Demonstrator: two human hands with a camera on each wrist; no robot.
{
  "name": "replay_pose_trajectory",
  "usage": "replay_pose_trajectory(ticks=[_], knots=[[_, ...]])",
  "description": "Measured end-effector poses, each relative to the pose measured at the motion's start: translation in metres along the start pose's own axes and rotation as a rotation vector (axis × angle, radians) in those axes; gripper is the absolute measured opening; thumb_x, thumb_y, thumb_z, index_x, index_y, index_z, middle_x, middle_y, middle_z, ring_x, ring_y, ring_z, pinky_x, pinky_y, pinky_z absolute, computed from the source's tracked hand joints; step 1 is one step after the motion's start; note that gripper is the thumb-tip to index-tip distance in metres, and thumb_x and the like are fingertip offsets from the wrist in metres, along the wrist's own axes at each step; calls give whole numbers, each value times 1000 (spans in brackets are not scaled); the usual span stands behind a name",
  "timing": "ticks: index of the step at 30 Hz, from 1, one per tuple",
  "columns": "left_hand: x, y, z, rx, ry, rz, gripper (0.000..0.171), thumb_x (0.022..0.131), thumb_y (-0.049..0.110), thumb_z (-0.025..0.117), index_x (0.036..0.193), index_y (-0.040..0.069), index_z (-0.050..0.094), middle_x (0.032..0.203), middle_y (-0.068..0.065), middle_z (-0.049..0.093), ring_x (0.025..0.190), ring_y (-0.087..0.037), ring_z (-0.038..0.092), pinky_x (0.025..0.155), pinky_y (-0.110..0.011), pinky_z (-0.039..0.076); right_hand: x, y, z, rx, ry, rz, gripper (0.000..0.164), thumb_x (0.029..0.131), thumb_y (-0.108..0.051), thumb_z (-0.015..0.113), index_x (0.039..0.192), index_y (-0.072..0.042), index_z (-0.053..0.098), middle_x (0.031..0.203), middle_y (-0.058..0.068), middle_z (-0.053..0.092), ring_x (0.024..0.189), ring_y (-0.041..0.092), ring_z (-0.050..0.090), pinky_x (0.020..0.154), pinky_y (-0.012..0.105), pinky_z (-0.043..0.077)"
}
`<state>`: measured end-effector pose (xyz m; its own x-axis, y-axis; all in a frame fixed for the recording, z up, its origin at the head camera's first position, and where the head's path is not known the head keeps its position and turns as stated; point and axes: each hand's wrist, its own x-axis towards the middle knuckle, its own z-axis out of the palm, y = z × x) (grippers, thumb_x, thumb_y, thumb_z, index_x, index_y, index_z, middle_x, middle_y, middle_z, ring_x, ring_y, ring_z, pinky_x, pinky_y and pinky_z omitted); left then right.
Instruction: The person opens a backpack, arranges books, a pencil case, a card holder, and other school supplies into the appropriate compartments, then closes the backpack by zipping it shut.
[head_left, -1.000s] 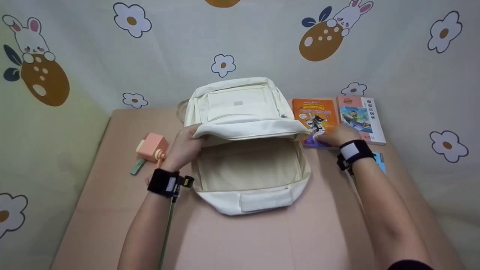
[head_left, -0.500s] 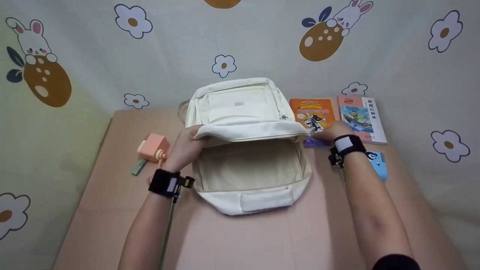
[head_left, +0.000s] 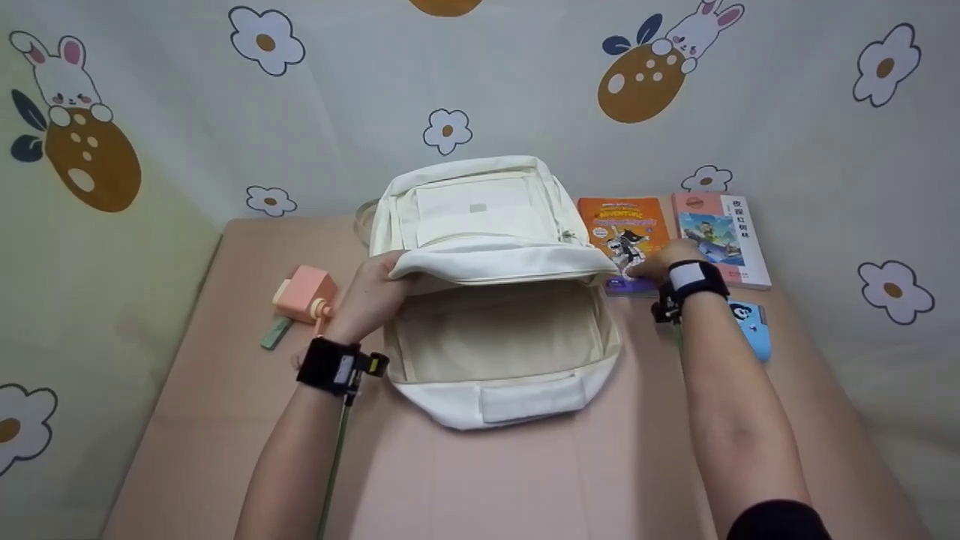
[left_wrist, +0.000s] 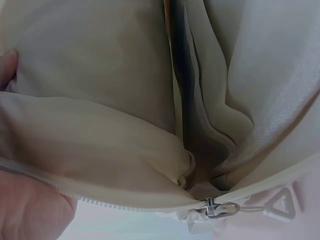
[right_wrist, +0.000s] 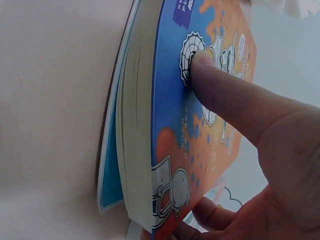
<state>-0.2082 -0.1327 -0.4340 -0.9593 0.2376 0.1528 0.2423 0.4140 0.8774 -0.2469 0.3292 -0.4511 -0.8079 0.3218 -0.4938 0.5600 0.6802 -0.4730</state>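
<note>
A white backpack (head_left: 435, 401) lies unzipped, its main compartment facing me. My left hand (head_left: 367, 292) grips the left end of the raised front flap; the left wrist view shows fingers at the fabric beside a zipper pull (left_wrist: 280, 205). On the right, my right hand (head_left: 671, 259) holds an orange and purple paperback book (head_left: 626, 214) by its right side. In the right wrist view the thumb (right_wrist: 225, 85) presses on the cover while the other fingers curl round the edge. A thin board with a teal inner face (right_wrist: 111, 172) shows beneath the pages.
Beside the orange book lies a pink and white book (head_left: 712, 232). A light blue object with a cartoon face (head_left: 754, 330) is partly behind the right forearm. At the left are a pink box-shaped device with a crank (head_left: 306, 292) and a small green block (head_left: 276, 333).
My right hand and forearm have shifted left, and the orange book has slid slightly left toward the backpack. The light blue object shows more now. My left hand keeps its hold on the flap.
</note>
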Motion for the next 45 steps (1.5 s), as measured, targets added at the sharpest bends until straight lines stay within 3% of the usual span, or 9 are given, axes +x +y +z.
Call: replay_pose_trajectory(ticks=[13, 20, 24, 29, 32, 38, 41, 44, 45], knots=[[0, 1, 0, -13, -4, -11, 17, 101, 23, 65, 99, 11, 77, 94, 0, 71, 88, -16, 58, 85, -35, 48, 9, 9, -2, 40, -66, -2, 84, 85, -45, 80, 139, 11, 48, 130, 23, 53, 112, 34, 50, 94, 41, 44], [1, 2, 0, -2, -8, -19, 16, 101, 23, 65, 99, 12, 76, 94, 1, 71, 88, -15, 58, 85, -34, 47, 4, 15, -1, 77, 20, -149, 78, 87, -44, 78, 133, 13, 49, 121, 24, 55, 102, 32, 53, 87, 41, 45], [1, 2, 0, -26, -12, -9, 13, 99, 20, 66, 99, 12, 76, 91, 2, 69, 85, -15, 56, 80, -33, 46, 7, 21, -2, 192, 48, -202, 69, 92, -39, 75, 130, 13, 50, 111, 17, 56, 90, 22, 57, 84, 40, 53], [0, 1, -1, -28, -7, -30, 11, 98, 21, 67, 99, 13, 75, 89, 1, 67, 83, -18, 57, 76, -35, 45, 10, 29, -3, 444, -32, -224, 62, 102, -33, 64, 144, 10, 46, 104, 7, 66, 82, 10, 65, 79, 31, 56], [1, 2, -1, -26, -11, -40, 10, 97, 18, 66, 99, 13, 74, 91, 0, 68, 84, -20, 59, 75, -36, 45, 6, 31, -3, 579, -57, -233, 62, 105, -30, 59, 152, 5, 38, 109, 5, 65, 83, 9, 65, 74, 25, 54], [1, 1, -2, -23, -24, -59, 9, 96, 14, 63, 95, 11, 71, 81, -4, 65, 68, -23, 58, 60, -34, 46, -9, 40, -5, 640, 26, -280, 61, 106, -35, 56, 152, 2, 41, 105, 2, 65, 64, 6, 54, 52, 22, 44], [1, 2, -2, -23, -23, -72, 9, 96, 13, 62, 92, 11, 69, 76, -5, 63, 61, -21, 55, 55, -32, 44, -19, 48, -8, 687, 58, -287, 63, 105, -37, 57, 151, 3, 41, 104, 3, 67, 68, 7, 60, 60, 22, 53], [1, 3, -2, -19, -22, -75, 9, 95, 14, 62, 88, 11, 67, 75, -5, 62, 61, -21, 55, 55, -33, 44, -29, 56, -10, 785, 61, -294, 68, 105, -36, 57, 153, 6, 33, 115, 8, 63, 90, 13, 68, 78, 28, 59], [1, 3, -3, -23, -22, -71, 10, 95, 14, 62, 88, 11, 68, 77, -4, 64, 65, -21, 56, 58, -33, 45, -32, 59, -11, 812, 72, -294, 67, 106, -35, 56, 153, 5, 33, 116, 9, 62, 90, 14, 69, 77, 28, 59]])
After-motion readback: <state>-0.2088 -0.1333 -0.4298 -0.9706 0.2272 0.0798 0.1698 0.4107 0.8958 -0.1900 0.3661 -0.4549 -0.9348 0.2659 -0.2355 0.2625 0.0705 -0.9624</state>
